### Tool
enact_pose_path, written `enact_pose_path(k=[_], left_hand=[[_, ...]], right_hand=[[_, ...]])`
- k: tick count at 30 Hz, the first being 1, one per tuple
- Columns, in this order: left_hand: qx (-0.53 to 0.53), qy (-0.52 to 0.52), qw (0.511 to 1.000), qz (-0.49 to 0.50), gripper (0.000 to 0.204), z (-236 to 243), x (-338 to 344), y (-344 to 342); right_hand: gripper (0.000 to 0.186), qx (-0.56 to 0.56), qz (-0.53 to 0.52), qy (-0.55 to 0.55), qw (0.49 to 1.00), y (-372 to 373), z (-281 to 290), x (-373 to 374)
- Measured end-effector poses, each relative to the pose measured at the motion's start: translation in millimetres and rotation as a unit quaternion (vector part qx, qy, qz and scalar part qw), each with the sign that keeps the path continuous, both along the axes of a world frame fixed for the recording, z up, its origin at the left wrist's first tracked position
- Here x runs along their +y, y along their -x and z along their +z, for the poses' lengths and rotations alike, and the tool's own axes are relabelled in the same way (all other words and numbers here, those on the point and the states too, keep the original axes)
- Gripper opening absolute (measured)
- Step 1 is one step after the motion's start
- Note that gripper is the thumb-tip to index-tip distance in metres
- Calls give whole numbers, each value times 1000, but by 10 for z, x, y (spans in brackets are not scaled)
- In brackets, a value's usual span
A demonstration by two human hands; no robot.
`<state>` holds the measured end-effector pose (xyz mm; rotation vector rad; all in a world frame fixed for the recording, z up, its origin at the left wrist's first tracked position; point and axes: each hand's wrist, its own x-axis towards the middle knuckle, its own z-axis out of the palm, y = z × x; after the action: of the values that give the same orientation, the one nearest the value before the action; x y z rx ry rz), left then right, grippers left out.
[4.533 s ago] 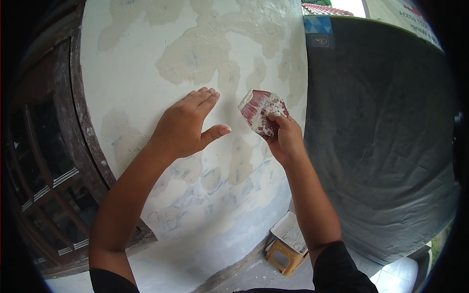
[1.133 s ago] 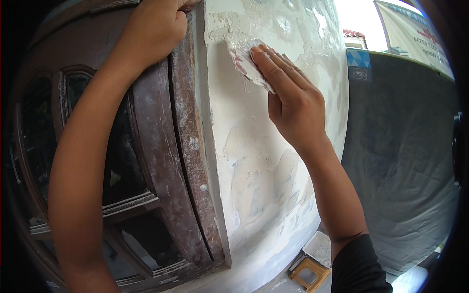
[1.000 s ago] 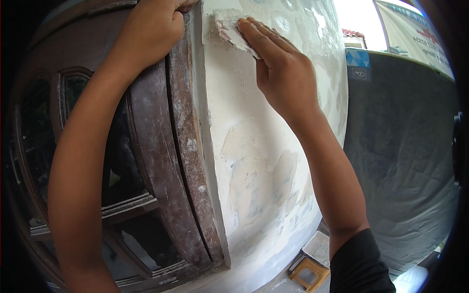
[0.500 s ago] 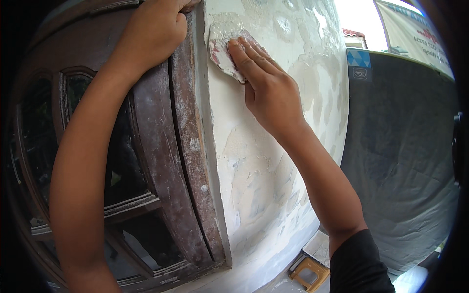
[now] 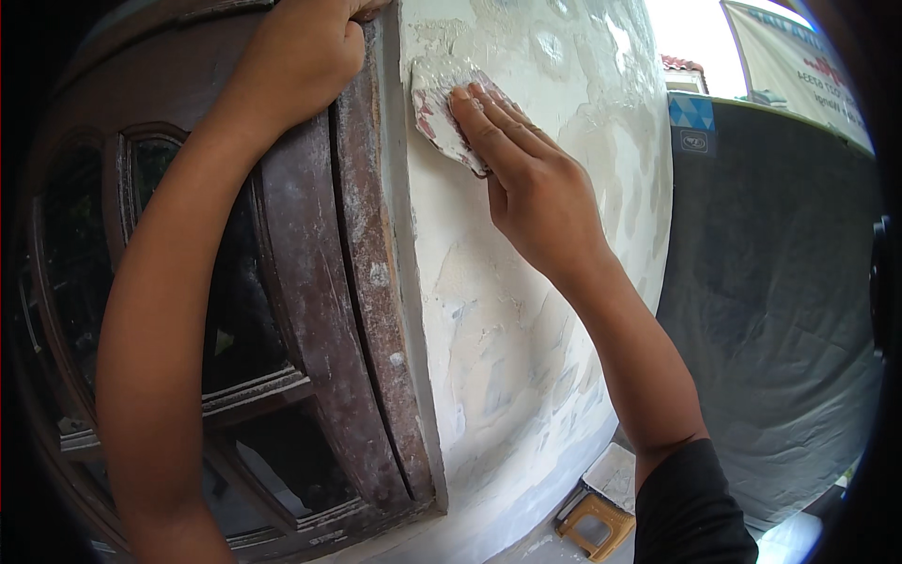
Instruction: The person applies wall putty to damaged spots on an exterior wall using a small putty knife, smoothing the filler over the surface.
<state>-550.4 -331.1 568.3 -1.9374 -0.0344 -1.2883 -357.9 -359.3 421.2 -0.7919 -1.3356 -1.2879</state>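
High on the white, patchy wall point(image 5: 489, 310), my right hand point(image 5: 540, 183) presses a flat putty spreader point(image 5: 442, 113) against the surface. The spreader is a thin plate with an uneven outline, crusted with whitish putty and showing reddish marks. My fingers lie along its outer face; the thumb is mostly hidden. Wet-looking putty shows on the wall just above the plate. At the top edge, my left hand point(image 5: 315, 56) is closed beside the brown wooden door frame point(image 5: 362, 188). Its fingertips are partly cut off by the picture, so what they grip cannot be made out.
Left of the wall is a worn brown door point(image 5: 301, 226) with dark glass panes. Low on the right, a whitish tray point(image 5: 613, 475) sits by a yellow-brown plastic stool point(image 5: 597, 528). A dark sheet point(image 5: 770, 310) hangs at the right, below a printed banner point(image 5: 799, 61).
My right hand and the spreader have slid slightly down and to the right across the wall. My left hand stays closed near the door frame.
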Motion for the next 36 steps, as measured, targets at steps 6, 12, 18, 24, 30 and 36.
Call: enact_pose_path(k=[6, 12, 18, 24, 30, 36], left_hand=[[-7, 15, 1000, -9, 41, 41, 39, 29], [4, 5, 1000, -3, 40, 2, -38, -4], [-9, -1, 1000, 13, 40, -12, 4, 67], [3, 6, 1000, -13, 40, 18, -25, -47], [-5, -7, 1000, 9, 41, 48, 117, 72], [2, 2, 1000, 1, 41, 25, -17, -33]], right_hand=[[47, 5, 4, -76, 997, -173, 336, -246], [50, -61, -14, 5, 998, 58, 133, -17], [54, -45, 16, -52, 997, -178, 3, -198], [54, -4, -31, -28, 999, -195, 344, 4], [54, -14, -29, -21, 999, -128, -175, -30], [57, 1, -47, -52, 998, -336, 382, 25]])
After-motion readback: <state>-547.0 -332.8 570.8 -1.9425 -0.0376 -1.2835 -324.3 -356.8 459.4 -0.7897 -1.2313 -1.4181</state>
